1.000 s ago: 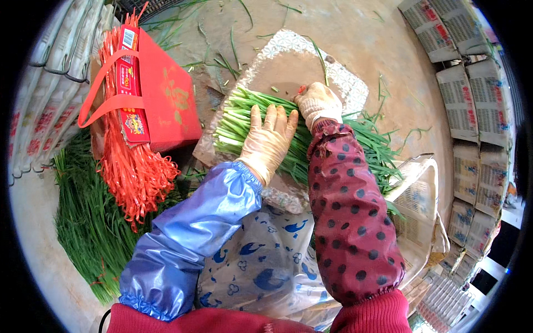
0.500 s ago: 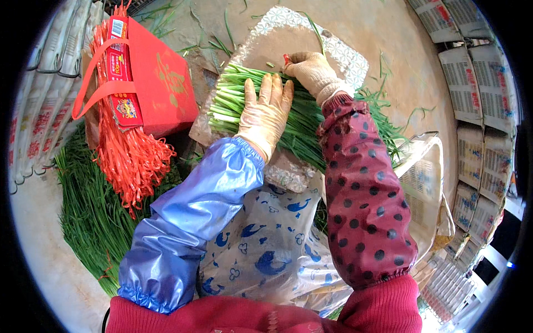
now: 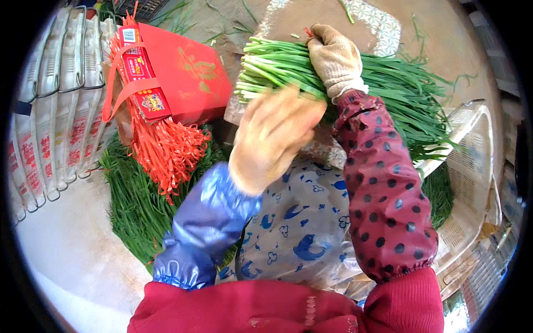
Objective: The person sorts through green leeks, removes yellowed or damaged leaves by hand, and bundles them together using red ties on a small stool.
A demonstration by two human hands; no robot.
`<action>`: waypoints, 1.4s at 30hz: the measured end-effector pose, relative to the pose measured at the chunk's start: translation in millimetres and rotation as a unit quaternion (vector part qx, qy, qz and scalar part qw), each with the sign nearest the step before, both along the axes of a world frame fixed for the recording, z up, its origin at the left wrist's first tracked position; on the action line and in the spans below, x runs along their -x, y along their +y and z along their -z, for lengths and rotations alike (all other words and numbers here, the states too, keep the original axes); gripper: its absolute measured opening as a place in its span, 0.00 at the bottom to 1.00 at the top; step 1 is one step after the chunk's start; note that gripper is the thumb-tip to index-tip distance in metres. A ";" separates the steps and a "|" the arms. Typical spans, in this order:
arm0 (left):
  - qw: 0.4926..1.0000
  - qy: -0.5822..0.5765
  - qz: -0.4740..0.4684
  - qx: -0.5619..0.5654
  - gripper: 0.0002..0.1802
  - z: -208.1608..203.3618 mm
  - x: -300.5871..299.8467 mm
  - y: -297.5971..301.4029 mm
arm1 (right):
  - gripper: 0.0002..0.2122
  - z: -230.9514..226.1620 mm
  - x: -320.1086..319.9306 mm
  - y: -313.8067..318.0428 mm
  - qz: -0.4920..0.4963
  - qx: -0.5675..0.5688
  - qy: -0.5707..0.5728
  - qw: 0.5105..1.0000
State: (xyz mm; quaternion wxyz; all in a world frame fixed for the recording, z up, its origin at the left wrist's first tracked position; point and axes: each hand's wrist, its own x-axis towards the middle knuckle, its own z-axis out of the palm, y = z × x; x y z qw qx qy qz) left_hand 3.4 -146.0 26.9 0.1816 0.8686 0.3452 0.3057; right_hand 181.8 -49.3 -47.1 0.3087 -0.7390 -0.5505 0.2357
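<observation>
A bundle of Chinese chives lies across a low board, pale cut ends to the left and green leaves to the right. My right hand, in a cream work glove, rests over the top of the bundle. A bit of red tie shows at its closed fingertips. In front of the bundle's cut ends is my left hand, gloved too and raised nearer to me. Motion smears its fingers, and nothing shows in them.
At the left, a red bag carries a hank of red ties, with more chives beneath. Stacked white crates stand farther left. A white basket is at the right. A patterned plastic sheet covers my lap.
My left hand has come off the bundle and drawn back toward me. The right hand stays at the bundle with the red tie. The whole view has shifted.
</observation>
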 end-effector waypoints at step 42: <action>0.318 -0.654 -0.391 0.564 0.22 126.0 32.7 -113.7 | 0.13 7.1 8.3 9.9 -0.015 -0.023 0.022 0.999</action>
